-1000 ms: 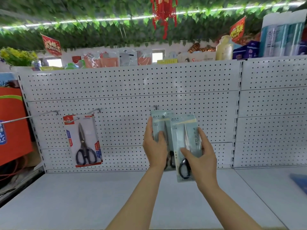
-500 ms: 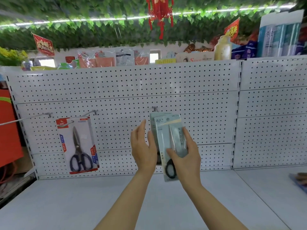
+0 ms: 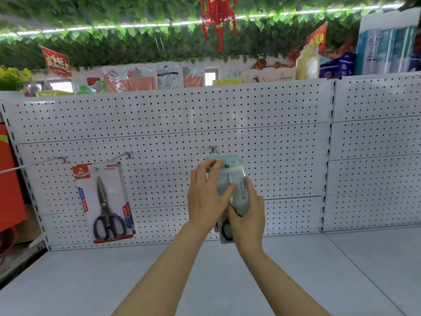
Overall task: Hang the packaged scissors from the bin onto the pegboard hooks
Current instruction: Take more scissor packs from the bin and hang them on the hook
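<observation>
- Your right hand [image 3: 247, 215] grips the lower half of the pale blue scissors pack [image 3: 237, 188], fingers wrapped round its right edge, just right of frame centre.
- Half a second ago that pack stood tilted in front of the one already hanging; now it sits squarely over it, its top just under the centre hook [image 3: 214, 149].
- Your left hand [image 3: 206, 197], which was spread and clear of the packs a moment ago, has come back: fingertips touch the pack's upper left corner and the thumb lies across its face. Fingers look fairly straight, steadying rather than clenching.
- Whether the pack's hang hole is over the hook tip I cannot tell; the top edge is blurred.
- Judgement: you are lining up the hole, so this pack is close to hung but not released.
- The red-carded scissors [image 3: 106, 202] hang at left of centre on the pegboard [image 3: 273, 115], unmoved apart from the camera shift.
- No bin shows in this view.
</observation>
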